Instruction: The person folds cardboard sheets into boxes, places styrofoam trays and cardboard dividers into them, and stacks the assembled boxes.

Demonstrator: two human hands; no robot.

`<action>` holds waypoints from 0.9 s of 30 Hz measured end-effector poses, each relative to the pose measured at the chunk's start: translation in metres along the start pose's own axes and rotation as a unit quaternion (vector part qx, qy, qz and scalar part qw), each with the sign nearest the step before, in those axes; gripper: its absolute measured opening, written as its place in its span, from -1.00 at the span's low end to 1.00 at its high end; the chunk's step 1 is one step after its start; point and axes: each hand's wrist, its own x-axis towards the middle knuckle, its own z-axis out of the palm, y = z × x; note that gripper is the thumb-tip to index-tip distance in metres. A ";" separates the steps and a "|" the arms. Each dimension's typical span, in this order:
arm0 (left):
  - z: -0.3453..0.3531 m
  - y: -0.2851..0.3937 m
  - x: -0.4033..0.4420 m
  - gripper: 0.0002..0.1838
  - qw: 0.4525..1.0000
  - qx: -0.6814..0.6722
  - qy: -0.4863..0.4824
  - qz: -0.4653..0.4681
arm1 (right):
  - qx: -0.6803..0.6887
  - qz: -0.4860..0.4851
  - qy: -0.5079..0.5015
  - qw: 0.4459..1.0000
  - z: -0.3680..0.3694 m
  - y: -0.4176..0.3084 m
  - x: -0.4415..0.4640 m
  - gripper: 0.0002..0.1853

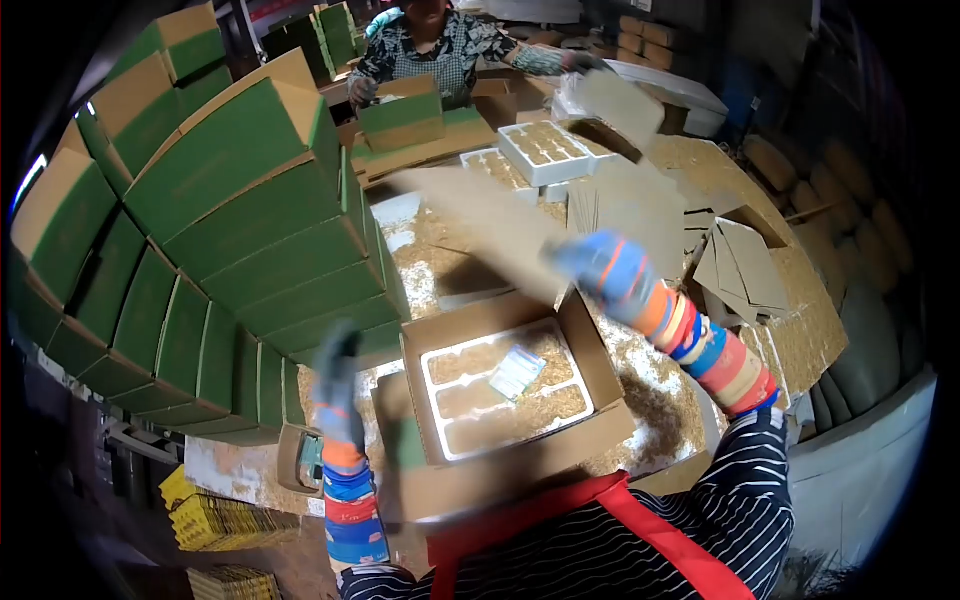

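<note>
An open cardboard box (520,480) stands in front of me. Inside it lies a white foam tray (437,400) with compartments filled with brown shavings or straw-like material. A small printed packet (517,373) rests on top of the tray. My right hand (605,268), in a blue and orange glove, grips the edge of a flat cardboard sheet (480,220), blurred by motion, above the far side of the box. My left hand (340,385), gloved and also blurred, is left of the box with fingers stretched upward, holding nothing visible.
Green cardboard boxes (250,200) are stacked high at the left. More white foam trays (545,152) and loose cardboard sheets (740,265) lie across the table. A co-worker (430,50) stands opposite by another green box (402,115). Yellow crates (225,520) sit low at the left.
</note>
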 end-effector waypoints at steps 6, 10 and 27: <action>0.003 0.045 -0.006 -0.40 0.995 0.013 -0.029 0.090 | 0.075 -0.197 -0.434 0.876 0.073 -0.019 -0.069 -0.86; 0.059 0.066 0.005 -0.44 0.803 0.358 -0.461 0.119 | 0.064 -0.033 -0.617 0.784 0.072 -0.029 -0.035 -0.82; 0.093 -0.023 -0.053 -0.11 0.893 -0.282 -0.173 -0.305 | 0.431 0.523 -0.187 0.711 0.077 -0.047 -0.129 -0.50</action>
